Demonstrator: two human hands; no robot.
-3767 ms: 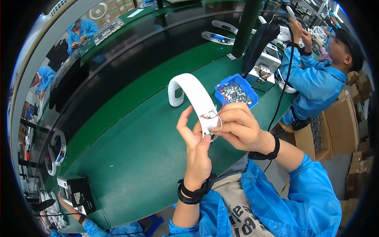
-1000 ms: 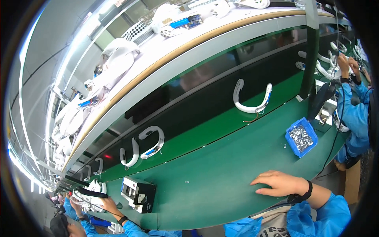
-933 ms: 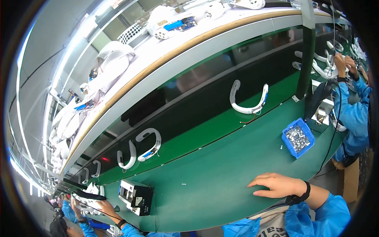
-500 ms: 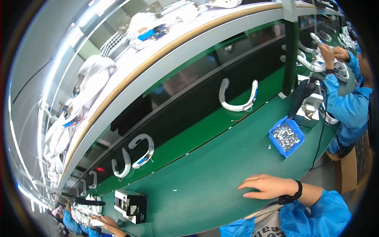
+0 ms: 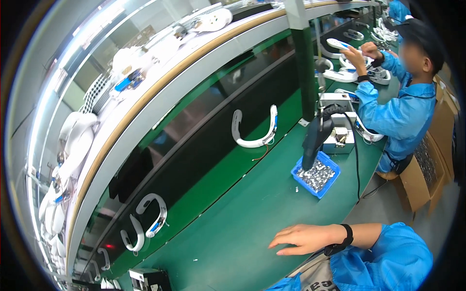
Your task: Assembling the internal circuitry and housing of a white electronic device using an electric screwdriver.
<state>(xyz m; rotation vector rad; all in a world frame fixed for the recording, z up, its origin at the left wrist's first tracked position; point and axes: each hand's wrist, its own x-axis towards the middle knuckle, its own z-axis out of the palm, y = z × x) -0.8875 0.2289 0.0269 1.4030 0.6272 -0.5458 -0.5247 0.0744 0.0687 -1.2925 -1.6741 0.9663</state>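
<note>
My right hand [image 5: 305,238] rests palm down over the green work surface near its front edge, fingers stretched out and holding nothing. A black band circles the wrist, and a blue sleeve covers the arm behind it. Beyond the hand sits a blue tray [image 5: 335,166] filled with small shiny metal parts. A black nozzle-like tool [image 5: 315,140] with a cable hangs down over the tray's far left side. Past my work surface, a white U-shaped piece [image 5: 254,143] with a blue strip and loose wires stands on the green conveyor belt. My left hand does not show.
More white curved pieces [image 5: 158,213] stand along the belt. A small bench machine [image 5: 338,140] stands behind the tray; a black-and-white box [image 5: 148,280] is at lower left. A post [image 5: 306,72] rises beside the belt. At right a co-worker [image 5: 407,111] handles a white piece near cardboard boxes [image 5: 415,186].
The view has turned to the right, so the scene has shifted left and the co-worker shows more fully. My right hand keeps its outstretched pose. The other person's hand at lower left has left the picture.
</note>
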